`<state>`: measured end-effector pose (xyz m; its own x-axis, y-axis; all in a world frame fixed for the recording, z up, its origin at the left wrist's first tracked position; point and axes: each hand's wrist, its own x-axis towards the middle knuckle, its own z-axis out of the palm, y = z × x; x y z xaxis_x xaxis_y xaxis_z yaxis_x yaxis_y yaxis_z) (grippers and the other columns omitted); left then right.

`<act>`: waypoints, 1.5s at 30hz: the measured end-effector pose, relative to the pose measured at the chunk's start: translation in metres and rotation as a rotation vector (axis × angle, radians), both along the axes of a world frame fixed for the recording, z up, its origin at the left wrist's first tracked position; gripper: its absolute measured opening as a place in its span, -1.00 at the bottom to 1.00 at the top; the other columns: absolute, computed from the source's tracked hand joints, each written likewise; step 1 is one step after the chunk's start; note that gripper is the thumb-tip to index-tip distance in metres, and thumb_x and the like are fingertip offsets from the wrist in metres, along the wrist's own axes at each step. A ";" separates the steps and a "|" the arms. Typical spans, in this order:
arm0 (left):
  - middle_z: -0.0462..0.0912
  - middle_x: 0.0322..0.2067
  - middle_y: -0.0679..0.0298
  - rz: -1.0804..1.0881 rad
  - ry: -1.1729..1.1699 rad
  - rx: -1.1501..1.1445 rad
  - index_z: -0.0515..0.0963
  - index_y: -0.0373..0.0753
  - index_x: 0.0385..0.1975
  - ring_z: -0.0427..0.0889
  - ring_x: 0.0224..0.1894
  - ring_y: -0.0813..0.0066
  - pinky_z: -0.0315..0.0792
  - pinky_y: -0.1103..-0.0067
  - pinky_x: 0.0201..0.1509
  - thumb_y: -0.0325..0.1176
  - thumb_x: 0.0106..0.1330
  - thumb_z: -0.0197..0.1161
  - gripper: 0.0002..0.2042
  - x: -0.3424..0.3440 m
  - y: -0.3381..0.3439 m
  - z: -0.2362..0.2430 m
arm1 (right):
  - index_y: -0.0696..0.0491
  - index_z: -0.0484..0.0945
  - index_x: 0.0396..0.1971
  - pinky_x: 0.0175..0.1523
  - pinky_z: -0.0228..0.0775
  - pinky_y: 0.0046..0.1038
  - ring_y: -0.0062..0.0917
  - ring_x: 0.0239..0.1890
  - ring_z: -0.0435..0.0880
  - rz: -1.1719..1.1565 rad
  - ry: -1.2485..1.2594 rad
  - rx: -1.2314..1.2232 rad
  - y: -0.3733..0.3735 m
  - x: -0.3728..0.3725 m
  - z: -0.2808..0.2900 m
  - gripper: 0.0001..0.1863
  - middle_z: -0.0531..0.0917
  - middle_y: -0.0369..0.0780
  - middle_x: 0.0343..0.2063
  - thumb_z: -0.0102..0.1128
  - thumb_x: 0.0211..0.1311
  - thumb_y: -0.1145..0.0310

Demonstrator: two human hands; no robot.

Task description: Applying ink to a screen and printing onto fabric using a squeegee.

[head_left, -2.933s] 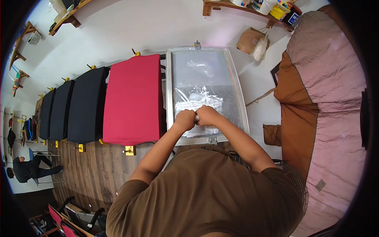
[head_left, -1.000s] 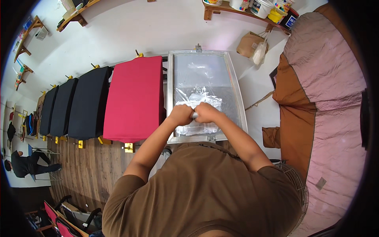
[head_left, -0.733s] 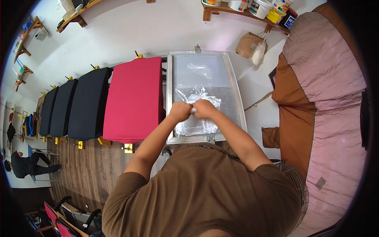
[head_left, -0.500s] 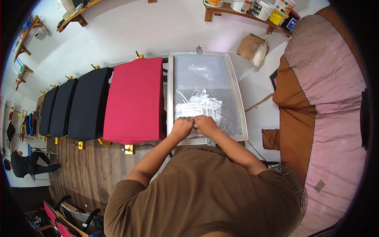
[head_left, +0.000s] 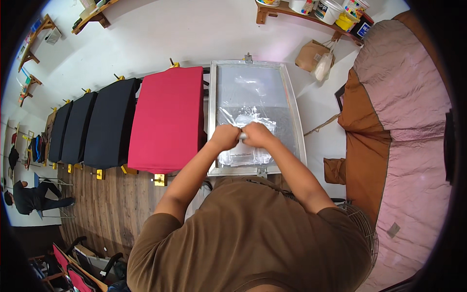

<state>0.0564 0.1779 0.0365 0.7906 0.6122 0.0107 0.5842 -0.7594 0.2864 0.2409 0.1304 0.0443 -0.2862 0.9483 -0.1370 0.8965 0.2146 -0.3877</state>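
My left hand [head_left: 225, 137] and my right hand [head_left: 257, 134] are closed around a pale squeegee [head_left: 242, 136], held side by side over the lower middle of a screen-printing frame [head_left: 294, 97]. Its mesh [head_left: 248, 82] is grey, with white ink [head_left: 250, 155] smeared over the lower half. Metal clamps [head_left: 248, 58] sit at its far and near ends. Just left of the frame is a board covered in red fabric [head_left: 165, 117]. The squeegee's blade is mostly hidden by my hands.
Several black-covered boards [head_left: 109, 121] line the wall leftward. A seated person [head_left: 36, 197] is at the left, above chairs [head_left: 78, 270]. A shelf [head_left: 272, 13] holds paint buckets [head_left: 328, 10]; a paper bag [head_left: 309, 56] hangs below. Brown-and-pink fabric [head_left: 399, 97] covers the right side.
Compared with half a second ago, both hands and the squeegee have moved away from me, toward the middle of the screen. The grip looks the same.
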 end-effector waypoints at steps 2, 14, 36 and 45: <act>0.71 -0.45 0.03 0.007 0.014 0.008 0.68 -0.18 -0.43 0.73 -0.34 -0.02 0.60 0.18 -0.23 -0.33 0.13 0.26 -0.88 0.004 0.011 0.000 | 0.08 0.72 -0.41 -0.11 0.60 -0.10 -0.04 -0.27 0.73 0.007 0.031 0.047 0.012 0.002 0.000 -0.76 0.72 0.03 -0.39 0.32 -0.14 0.32; 0.70 -0.48 0.00 -0.069 0.012 0.022 0.68 -0.21 -0.54 0.73 -0.36 -0.01 0.61 0.23 -0.22 -0.34 0.05 0.31 -0.90 0.000 0.000 -0.026 | 0.07 0.68 -0.47 -0.14 0.58 -0.11 -0.04 -0.33 0.71 0.045 0.019 0.019 -0.002 0.001 -0.030 -0.75 0.70 0.00 -0.47 0.33 -0.16 0.23; 0.71 -0.47 0.04 -0.024 0.026 0.027 0.68 -0.17 -0.45 0.73 -0.34 -0.02 0.59 0.20 -0.23 -0.31 0.09 0.31 -0.89 0.000 0.016 0.016 | 0.09 0.69 -0.46 -0.13 0.58 -0.12 -0.05 -0.33 0.71 -0.002 0.008 0.032 0.013 -0.002 0.015 -0.75 0.71 0.00 -0.46 0.33 -0.14 0.25; 0.68 -0.48 0.06 -0.043 -0.163 0.184 0.56 -0.25 -0.48 0.71 -0.42 0.08 0.58 0.26 -0.27 -0.43 0.15 0.19 -0.94 -0.009 -0.028 -0.048 | 0.10 0.59 -0.40 -0.11 0.56 -0.15 -0.13 -0.22 0.68 0.015 0.069 0.250 -0.032 -0.010 -0.048 -0.76 0.67 -0.11 -0.36 0.35 -0.13 0.36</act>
